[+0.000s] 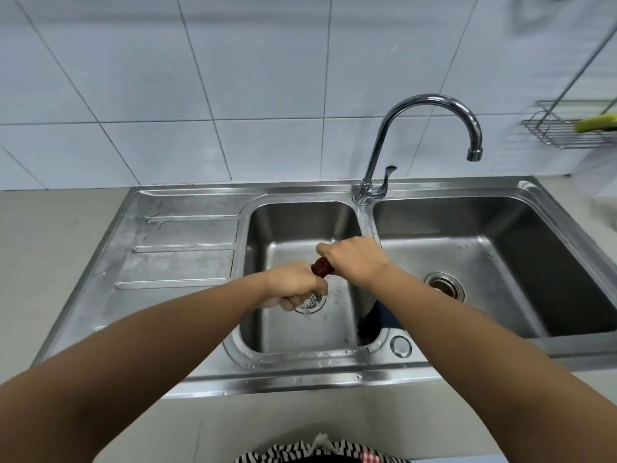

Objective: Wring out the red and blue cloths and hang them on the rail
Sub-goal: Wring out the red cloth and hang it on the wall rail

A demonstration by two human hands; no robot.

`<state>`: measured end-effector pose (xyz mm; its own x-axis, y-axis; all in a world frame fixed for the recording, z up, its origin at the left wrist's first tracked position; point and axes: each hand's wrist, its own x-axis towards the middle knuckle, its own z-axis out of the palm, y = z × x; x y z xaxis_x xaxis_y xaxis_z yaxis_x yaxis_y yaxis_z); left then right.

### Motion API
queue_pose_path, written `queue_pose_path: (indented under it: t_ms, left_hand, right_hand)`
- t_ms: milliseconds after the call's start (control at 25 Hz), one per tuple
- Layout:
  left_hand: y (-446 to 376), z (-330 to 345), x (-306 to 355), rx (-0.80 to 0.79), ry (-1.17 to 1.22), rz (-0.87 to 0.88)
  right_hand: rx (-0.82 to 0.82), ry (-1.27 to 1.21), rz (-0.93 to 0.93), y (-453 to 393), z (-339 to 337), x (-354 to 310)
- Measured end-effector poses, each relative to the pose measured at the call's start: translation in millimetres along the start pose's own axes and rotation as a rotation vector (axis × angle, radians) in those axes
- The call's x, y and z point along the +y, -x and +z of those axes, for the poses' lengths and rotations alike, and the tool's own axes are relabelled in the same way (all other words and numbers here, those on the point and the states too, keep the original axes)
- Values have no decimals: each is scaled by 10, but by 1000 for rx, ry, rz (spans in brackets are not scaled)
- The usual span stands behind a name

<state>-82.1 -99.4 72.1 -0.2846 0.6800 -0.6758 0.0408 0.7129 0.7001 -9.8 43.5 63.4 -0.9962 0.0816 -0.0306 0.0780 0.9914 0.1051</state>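
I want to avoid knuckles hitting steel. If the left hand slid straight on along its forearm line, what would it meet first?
Probably the right hand: the left hand points up and right along the twisted red cloth that both grip over the sink's left basin. Depth is uncertain.

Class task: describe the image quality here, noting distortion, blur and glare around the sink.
Head view: wide-angle distortion bows the tile lines and the sink rim; both hands gripping the red cloth are slightly motion-blurred; soft glare streaks the faucet and draining board; lighting is even, shadows faint.
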Motion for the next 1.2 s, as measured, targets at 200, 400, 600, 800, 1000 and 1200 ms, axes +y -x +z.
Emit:
queue_pose_path:
  t_ms: [200,400,600,800,1000,1200]
  left_hand:
    - [93,110,59,-132,666,34]
    - [177,236,177,-265,1042,141]
    - [84,93,142,-139,772,147]
    - [-4,-374,120,370,-424,174]
    - [48,-656,86,612,-905,421]
    - [171,-692,205,642,-1040,808]
  right_hand:
    - [367,-37,-52,-77,-49,55]
    - [572,-125,-53,-149,-140,72]
    - [327,-241,76,-172,-28,116]
    - [-251,-767,256,-228,-122,105]
    - [-720,-1668,266,-119,-334,188]
    - [-775,-2048,251,3,-356,93]
